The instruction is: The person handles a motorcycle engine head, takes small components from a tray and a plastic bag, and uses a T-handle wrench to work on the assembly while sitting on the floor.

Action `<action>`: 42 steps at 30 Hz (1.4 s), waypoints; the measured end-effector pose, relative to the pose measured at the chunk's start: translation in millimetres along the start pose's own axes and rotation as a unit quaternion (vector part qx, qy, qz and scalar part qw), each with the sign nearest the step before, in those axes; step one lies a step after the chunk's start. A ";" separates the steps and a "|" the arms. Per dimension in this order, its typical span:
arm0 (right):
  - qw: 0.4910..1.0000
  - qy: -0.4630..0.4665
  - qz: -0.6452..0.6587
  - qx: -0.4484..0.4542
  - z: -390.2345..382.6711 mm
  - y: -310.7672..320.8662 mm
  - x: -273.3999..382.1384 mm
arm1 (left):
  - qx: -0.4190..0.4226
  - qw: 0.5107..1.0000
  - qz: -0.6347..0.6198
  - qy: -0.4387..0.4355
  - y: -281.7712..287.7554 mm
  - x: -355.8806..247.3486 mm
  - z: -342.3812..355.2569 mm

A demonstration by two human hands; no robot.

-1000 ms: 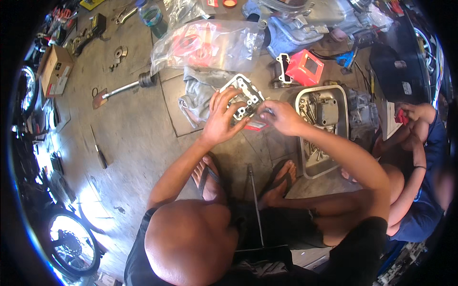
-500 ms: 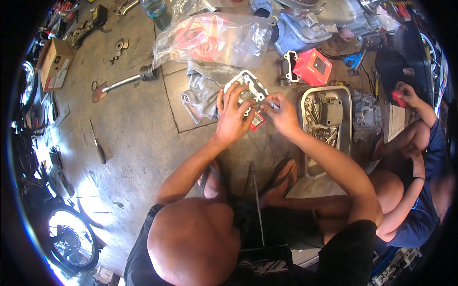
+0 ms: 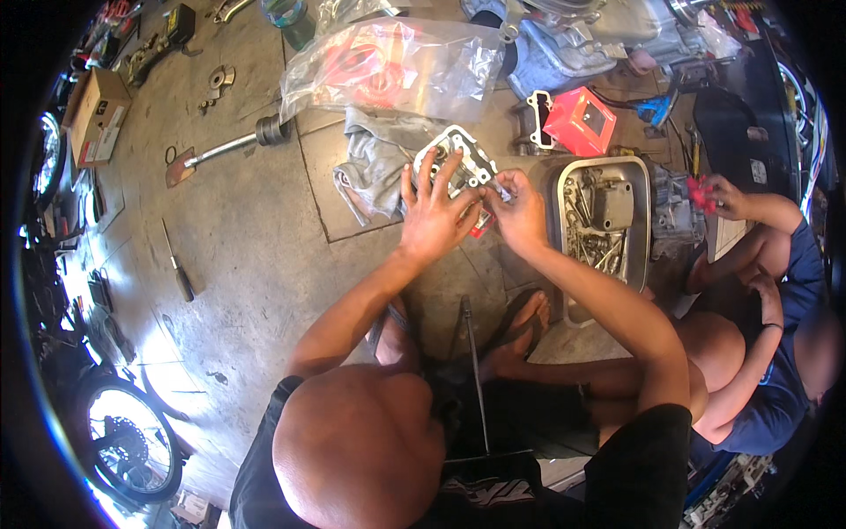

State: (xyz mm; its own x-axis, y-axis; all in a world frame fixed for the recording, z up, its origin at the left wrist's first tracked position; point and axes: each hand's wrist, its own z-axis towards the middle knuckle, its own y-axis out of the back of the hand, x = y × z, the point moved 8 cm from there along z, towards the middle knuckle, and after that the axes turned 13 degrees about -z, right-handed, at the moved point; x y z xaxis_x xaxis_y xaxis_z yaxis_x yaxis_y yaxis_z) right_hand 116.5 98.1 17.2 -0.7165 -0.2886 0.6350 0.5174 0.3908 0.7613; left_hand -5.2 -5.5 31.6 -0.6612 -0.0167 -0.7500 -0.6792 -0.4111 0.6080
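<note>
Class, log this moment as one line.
left hand: on cylinder head | right hand: at its edge | nearby: grey cloth, metal tray

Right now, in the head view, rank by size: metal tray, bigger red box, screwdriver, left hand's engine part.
Metal tray
Red box and engine part: too alike to rank; left hand partly covers the latter
Screwdriver

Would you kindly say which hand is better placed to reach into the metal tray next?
Probably the right hand: it is nearer the metal tray, whose near end its forearm crosses; the left hand is farther away, spread over the engine part.
</note>
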 end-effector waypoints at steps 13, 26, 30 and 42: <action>0.994 -0.050 0.065 0.067 0.0 -6.2 1.1 | 0.018 0.998 -0.030 -0.056 -1.9 14.0 1.7; 0.995 -0.021 -0.059 0.077 3.2 -4.5 6.6 | -0.005 0.997 -0.024 -0.067 -4.5 19.4 -1.1; 0.984 0.106 -0.140 -0.003 -19.8 19.4 32.4 | -0.006 0.997 -0.009 -0.076 -10.1 15.1 3.0; 0.725 0.235 -0.248 0.597 -297.0 103.5 99.9 | 0.113 0.987 0.006 -0.115 2.0 9.8 17.6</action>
State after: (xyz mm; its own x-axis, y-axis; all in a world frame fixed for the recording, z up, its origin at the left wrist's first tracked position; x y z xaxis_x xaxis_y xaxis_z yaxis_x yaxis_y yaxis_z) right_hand 237.5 -149.9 198.2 -0.2914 -0.8097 0.5094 -0.7260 0.5340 0.4334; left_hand -18.6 9.6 30.0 -0.7066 0.1985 -0.6792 -0.7076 -0.1971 0.6785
